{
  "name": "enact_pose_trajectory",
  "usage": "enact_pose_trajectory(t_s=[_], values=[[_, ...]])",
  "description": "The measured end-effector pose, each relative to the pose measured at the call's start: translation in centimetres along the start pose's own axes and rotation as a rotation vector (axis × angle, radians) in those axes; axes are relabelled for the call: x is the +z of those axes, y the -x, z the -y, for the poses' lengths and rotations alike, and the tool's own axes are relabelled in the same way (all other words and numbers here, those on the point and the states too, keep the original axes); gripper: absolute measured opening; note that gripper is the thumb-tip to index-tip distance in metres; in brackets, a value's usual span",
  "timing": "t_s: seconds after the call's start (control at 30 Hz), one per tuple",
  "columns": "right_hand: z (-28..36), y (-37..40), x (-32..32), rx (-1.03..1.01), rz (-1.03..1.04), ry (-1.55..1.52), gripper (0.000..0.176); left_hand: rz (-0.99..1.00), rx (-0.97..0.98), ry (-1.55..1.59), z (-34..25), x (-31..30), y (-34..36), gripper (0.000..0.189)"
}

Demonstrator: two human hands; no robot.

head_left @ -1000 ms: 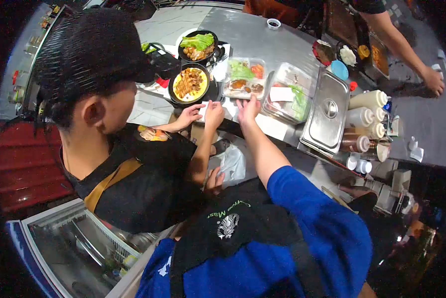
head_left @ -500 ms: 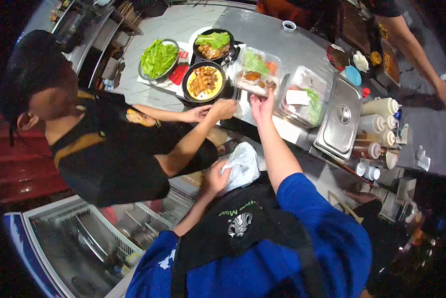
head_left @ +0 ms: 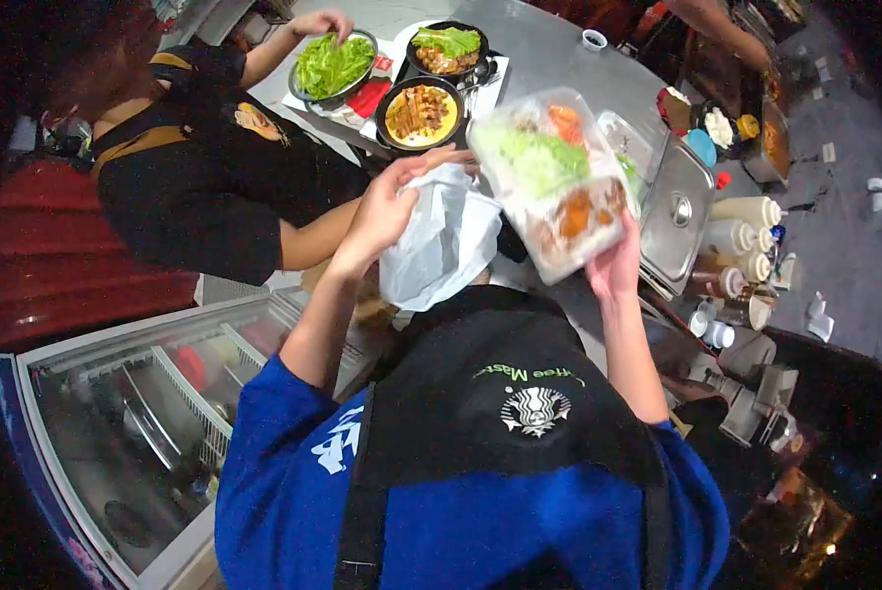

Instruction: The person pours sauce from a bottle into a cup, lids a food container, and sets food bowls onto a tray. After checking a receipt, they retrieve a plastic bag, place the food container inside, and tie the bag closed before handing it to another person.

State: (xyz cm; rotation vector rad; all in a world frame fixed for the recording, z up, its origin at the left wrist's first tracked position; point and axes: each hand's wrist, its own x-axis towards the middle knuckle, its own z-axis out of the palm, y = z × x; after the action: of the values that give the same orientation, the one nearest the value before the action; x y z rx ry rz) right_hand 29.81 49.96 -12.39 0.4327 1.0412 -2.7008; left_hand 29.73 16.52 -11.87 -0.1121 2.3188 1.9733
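Note:
My left hand [head_left: 387, 211] grips a white plastic bag [head_left: 436, 241] by its upper part, and the bag hangs in front of my apron. In my right hand [head_left: 616, 258] is a clear takeout container [head_left: 551, 182], held from below at its near right corner and tilted. Through its lid show lettuce, something orange and browned meat. The container's left edge is close beside the bag. Behind it, partly covered, another clear container [head_left: 626, 147] stays on the counter.
A co-worker at the left has one hand [head_left: 325, 24] over a bowl of lettuce [head_left: 335, 67]. Two black pans of food [head_left: 419, 113] stand on the counter [head_left: 549, 44]. To the right are a steel lidded pan [head_left: 679, 202] and several sauce bottles [head_left: 746, 209]. A glass-topped fridge [head_left: 136, 433] is lower left.
My right hand has lifted the container off the counter towards me. My left hand has raised the bag beside it. The co-worker's hand has moved to the lettuce bowl.

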Motion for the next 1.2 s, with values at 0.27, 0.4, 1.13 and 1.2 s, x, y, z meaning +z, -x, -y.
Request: enact_pose_trajectory(t_s=[0.27,0.4,1.13,1.2], values=[[0.9,4.2,-3.4,0.044,0.066,0.175,0.039,-0.131,0.401,-0.352,-12.9,12.9,-2.2,0.023],[0.8,3.9,-6.5,-0.025,-0.05,0.241,0.039,0.052,0.586,-0.292,-13.3,24.8,-2.0,0.022],[11.2,11.3,-16.1,-0.329,0.062,-0.214,0.053,0.68,-0.296,1.092,-7.6,34.5,-3.9,0.063],[12.2,11.2,-14.5,-0.358,0.087,-0.261,0.055,0.543,-0.449,0.966,-5.3,36.1,-3.4,0.061]])
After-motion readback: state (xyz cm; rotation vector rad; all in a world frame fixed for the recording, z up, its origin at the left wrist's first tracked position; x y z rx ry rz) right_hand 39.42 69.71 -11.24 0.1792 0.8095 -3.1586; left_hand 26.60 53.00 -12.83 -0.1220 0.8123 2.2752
